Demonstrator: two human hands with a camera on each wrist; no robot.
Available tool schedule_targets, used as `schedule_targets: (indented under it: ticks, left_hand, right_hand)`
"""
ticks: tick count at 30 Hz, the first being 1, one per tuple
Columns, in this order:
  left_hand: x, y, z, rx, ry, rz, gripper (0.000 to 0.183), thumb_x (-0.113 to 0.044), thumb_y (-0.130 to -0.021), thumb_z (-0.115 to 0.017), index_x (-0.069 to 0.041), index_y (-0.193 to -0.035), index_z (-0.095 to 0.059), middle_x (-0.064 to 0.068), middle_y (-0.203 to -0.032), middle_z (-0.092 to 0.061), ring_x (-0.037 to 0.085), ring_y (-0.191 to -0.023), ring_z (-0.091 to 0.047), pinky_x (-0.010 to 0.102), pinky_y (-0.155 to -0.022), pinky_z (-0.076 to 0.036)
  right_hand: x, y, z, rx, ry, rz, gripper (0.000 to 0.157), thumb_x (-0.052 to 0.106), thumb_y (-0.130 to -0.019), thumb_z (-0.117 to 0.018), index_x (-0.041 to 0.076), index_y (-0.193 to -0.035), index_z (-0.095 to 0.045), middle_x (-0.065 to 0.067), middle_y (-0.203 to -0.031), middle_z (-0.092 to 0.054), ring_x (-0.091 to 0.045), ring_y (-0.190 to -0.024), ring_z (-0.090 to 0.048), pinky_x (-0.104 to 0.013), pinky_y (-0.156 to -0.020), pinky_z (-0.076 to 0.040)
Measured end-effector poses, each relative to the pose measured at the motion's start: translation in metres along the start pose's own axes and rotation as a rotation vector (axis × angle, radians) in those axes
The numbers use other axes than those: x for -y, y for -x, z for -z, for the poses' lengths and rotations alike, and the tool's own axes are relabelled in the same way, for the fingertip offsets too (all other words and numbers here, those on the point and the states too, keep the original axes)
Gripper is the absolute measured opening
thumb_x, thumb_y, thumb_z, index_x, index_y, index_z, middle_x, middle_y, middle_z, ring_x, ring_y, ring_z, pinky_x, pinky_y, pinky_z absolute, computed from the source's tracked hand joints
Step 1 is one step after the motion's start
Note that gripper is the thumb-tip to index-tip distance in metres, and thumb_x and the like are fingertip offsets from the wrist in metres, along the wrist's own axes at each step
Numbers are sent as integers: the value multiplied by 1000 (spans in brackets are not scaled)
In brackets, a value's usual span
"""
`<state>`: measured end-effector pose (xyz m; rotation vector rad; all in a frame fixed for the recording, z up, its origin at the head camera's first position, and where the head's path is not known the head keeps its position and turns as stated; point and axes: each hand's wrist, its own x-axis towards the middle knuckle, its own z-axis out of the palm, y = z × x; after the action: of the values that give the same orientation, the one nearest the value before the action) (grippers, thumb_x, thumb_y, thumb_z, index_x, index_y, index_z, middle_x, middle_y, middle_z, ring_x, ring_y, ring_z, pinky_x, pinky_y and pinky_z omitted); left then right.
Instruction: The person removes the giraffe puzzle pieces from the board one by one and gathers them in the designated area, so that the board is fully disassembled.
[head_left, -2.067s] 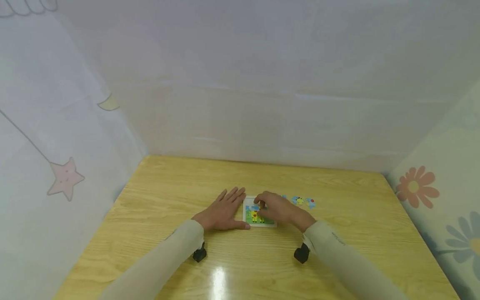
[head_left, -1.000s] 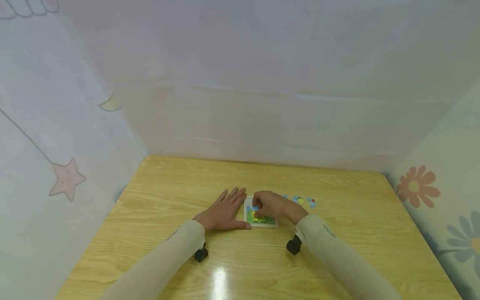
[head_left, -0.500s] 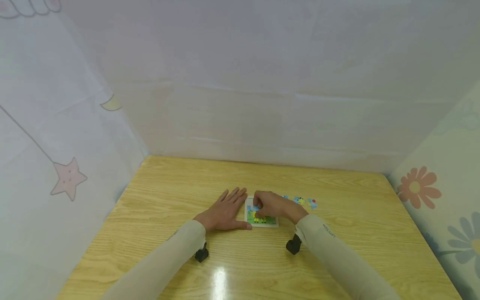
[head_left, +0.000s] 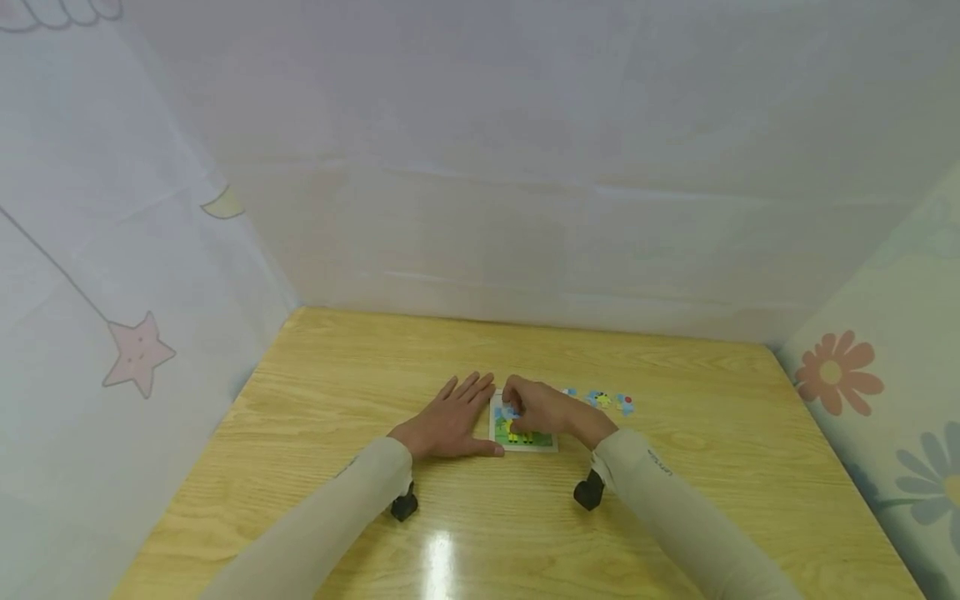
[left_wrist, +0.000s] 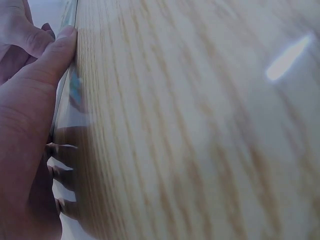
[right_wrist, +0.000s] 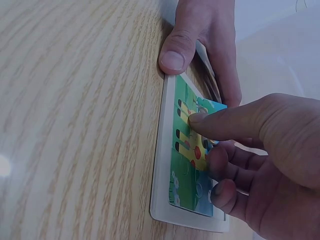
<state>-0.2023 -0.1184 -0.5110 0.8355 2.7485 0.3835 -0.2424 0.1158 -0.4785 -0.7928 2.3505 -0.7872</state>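
Note:
A small white-framed jigsaw puzzle (head_left: 522, 448) lies on the table, showing a yellow giraffe with red spots on green and blue. My left hand (head_left: 447, 423) rests flat along its left side, thumb at the near left corner and fingertips by the far left corner. Over the upper part of the picture my right hand (head_left: 542, 406) bends down, thumb and fingers curled around a puzzle piece (right_wrist: 209, 143) mostly hidden by them. In the right wrist view the right thumb touches the giraffe, and the picture's far part is covered by the fingers.
Several loose blue and yellow puzzle pieces (head_left: 602, 400) lie right of the frame, partly behind the right hand. The wooden table (head_left: 360, 358) meets pale printed cloth walls (head_left: 525, 242) at the back and sides. Black wrist cameras (head_left: 588, 490) hang under both sleeves.
My right hand has shifted slightly left over the puzzle, its fingers curling closer together at the picture's upper part. The left hand has stayed in place beside the frame.

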Motion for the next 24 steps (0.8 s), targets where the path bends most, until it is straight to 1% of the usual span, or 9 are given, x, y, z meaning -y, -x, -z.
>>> schedule_targets:
  ticks: [4,8,13,17,20,24]
  left_hand:
    - [-1,2,2,6,-12,-3,111,-81,-95,-55,-9,-172,-18,8,-183,-7,32,-170,-6,60,-138,-7]
    - [-2,2,2,0,-6,-7,110,-79,-96,-56,-8,-172,-19,9,-183,-9,33,-170,-7,60,-137,-8]
    - [-2,1,2,-3,4,-6,110,-78,-96,-57,-7,-172,-19,9,-182,-9,33,-170,-7,61,-137,-8]
    - [-1,0,1,5,-8,2,111,-81,-95,-55,-9,-172,-18,7,-183,-7,32,-171,-6,60,-138,-8]
    - [1,-1,0,4,-12,2,112,-81,-95,-54,-9,-172,-18,6,-183,-7,32,-171,-6,60,-137,-8]
    - [1,-1,-1,0,-20,0,112,-82,-95,-54,-9,-172,-18,6,-183,-7,32,-171,-7,60,-138,-9]
  right_hand:
    - [0,-1,-2,6,25,-2,26,12,-99,-77,13,-120,-62,-3,-105,-64,-18,-90,-58,-38,-82,-52]
    - [1,-1,-2,6,49,6,20,12,-99,-76,14,-117,-67,-1,-105,-66,-17,-91,-59,-38,-84,-53]
    - [1,2,-1,23,66,48,13,10,-102,-71,12,-115,-73,-1,-105,-70,-15,-92,-62,-38,-86,-56]
    - [0,4,-1,27,56,85,15,11,-105,-66,9,-118,-74,-3,-109,-73,-13,-93,-64,-39,-88,-58]
    - [0,5,0,24,48,102,18,12,-107,-62,8,-119,-74,-4,-107,-72,-12,-88,-62,-35,-83,-56]
    - [0,6,1,25,27,114,20,15,-111,-56,9,-115,-75,-6,-95,-70,-10,-75,-57,-28,-73,-50]
